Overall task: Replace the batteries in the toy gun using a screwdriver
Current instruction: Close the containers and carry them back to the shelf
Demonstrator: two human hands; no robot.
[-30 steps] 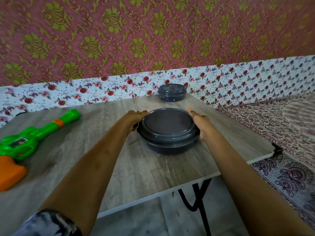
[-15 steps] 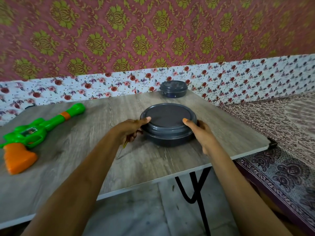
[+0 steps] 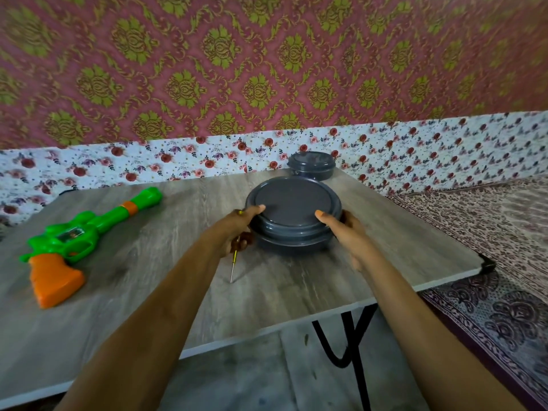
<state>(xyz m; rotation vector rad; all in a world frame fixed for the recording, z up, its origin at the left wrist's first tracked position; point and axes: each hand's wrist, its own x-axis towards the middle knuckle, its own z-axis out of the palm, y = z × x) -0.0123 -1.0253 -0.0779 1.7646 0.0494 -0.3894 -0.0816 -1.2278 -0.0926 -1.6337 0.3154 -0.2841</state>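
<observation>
Toy gun (image 3: 86, 238), the item to be serviced, lies flat and untouched at the left of the counter (image 3: 281, 292), well apart from both hands; its body is glossy green moulded plastic with an orange handle and an orange band on the barrel, and a small panel on its side cannot be read clearly. No screw, cover or battery is seen removed, so the battery work is judged not yet begun. Screwdriver (image 3: 235, 262), with a thin metal shaft and a yellow section near the handle, is tucked in the left hand (image 3: 237, 226), tip angled down just above the counter. That same grip presses its thumb on the left rim of a large round dark-grey container (image 3: 293, 215), lidded, smooth and matt, probably plastic. Right hand (image 3: 341, 229) clasps the opposite rim, thumb on the lid. Contents are hidden; whether batteries are inside cannot be told. A smaller grey lidded container (image 3: 311, 166) stands behind, against the floral wall. The counter has a grey woodgrain surface and black metal legs; patterned fabric lies to the right.
</observation>
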